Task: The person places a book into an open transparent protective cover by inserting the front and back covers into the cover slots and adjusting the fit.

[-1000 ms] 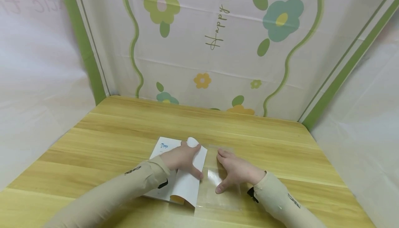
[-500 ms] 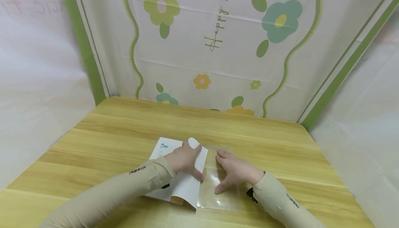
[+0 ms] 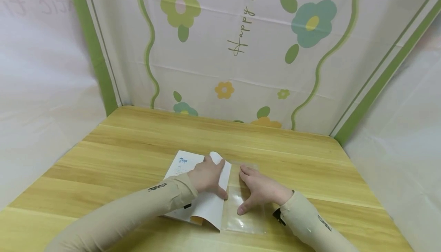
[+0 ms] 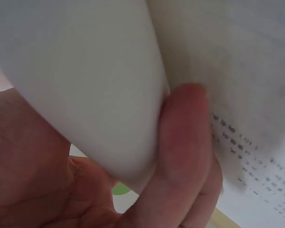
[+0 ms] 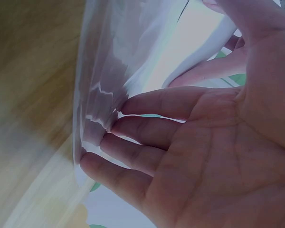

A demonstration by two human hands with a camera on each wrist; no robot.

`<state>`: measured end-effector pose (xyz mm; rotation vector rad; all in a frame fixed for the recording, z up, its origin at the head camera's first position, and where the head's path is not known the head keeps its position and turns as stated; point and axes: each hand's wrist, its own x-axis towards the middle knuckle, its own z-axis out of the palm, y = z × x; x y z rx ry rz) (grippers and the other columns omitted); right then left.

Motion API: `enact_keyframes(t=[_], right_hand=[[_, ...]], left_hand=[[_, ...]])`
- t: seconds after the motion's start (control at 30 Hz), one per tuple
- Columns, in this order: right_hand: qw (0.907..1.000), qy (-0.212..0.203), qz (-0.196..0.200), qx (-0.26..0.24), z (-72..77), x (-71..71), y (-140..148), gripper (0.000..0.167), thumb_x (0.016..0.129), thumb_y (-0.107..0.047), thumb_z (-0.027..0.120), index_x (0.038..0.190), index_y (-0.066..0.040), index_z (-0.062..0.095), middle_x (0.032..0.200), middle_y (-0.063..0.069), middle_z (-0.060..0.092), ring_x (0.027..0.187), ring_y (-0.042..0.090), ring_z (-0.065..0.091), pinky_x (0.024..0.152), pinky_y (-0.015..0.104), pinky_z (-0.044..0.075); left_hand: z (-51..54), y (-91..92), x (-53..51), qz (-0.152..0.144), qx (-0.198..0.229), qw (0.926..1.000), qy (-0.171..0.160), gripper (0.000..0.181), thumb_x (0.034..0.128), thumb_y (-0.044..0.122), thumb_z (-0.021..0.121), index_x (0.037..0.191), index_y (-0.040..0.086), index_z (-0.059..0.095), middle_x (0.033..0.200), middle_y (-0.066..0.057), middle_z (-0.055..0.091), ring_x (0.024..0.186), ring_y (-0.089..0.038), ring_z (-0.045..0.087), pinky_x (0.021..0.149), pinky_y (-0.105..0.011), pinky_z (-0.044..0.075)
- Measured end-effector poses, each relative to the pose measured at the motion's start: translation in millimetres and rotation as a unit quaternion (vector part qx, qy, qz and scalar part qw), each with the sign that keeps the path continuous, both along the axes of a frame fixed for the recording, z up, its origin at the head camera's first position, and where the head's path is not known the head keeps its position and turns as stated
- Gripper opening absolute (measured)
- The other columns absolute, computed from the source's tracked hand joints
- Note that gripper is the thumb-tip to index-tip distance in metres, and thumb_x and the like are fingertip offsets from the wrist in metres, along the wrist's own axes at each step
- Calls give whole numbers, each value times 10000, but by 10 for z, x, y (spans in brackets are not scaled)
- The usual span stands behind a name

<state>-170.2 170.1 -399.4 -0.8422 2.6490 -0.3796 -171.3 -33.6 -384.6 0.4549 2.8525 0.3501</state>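
Observation:
An open white book [image 3: 186,162] with small blue print lies in the middle of the table. My left hand [image 3: 206,175] grips its bent-over white cover [image 3: 211,206]; in the left wrist view the fingers [image 4: 185,137] curl round it, beside a page of printed lines [image 4: 270,175]. A clear plastic sleeve [image 3: 249,221] extends to the right from under the cover's edge. My right hand [image 3: 260,187] rests on this sleeve with thumb spread. In the right wrist view its fairly straight fingertips touch the glossy plastic [image 5: 118,57].
The wooden table [image 3: 131,148] reaches back to a hanging cloth [image 3: 206,60] printed with flowers. Pale cloth sheets hang at the left [image 3: 41,91] and right [image 3: 396,129].
My left hand has shifted slightly right with the bent cover, whose edge now lies a little farther over the plastic sleeve. My right hand has hardly moved.

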Motion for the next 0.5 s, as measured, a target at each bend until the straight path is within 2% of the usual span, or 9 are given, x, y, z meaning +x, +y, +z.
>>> enact_keyframes(t=[0.17,0.27,0.37,0.5], right_hand=[[10000,40,-3,2,-9,-3,2,1245,620,-582,851,1449,160,291,1558,298,172,1433,422,178,1151,500,194],[10000,53,-5,23,-15,-8,6,1246,623,-584,850,1454,154,287,1562,290,170,1436,416,172,1152,496,192],[10000,56,-17,54,-25,-16,12,1247,624,-588,849,1460,145,285,1569,277,164,1440,410,164,1153,492,188],[10000,37,-2,88,-29,-19,16,1251,625,-595,844,1464,141,279,1574,271,149,1442,409,152,1155,489,179]], left_hand=[[-12,35,1,46,-100,9999,93,1089,638,518,897,1500,76,399,1245,-342,428,707,-275,570,576,-364,556],[-7,38,-7,64,-123,9999,21,1035,699,524,856,1507,76,387,1245,-343,430,616,-231,546,481,-304,517],[20,9,-42,158,-19,9991,-395,908,818,489,764,1535,119,346,1337,-352,373,527,-228,560,404,-283,497],[67,-70,-117,242,199,9921,-1216,794,918,420,640,1575,209,247,1498,-335,200,482,-271,610,413,-327,534]])
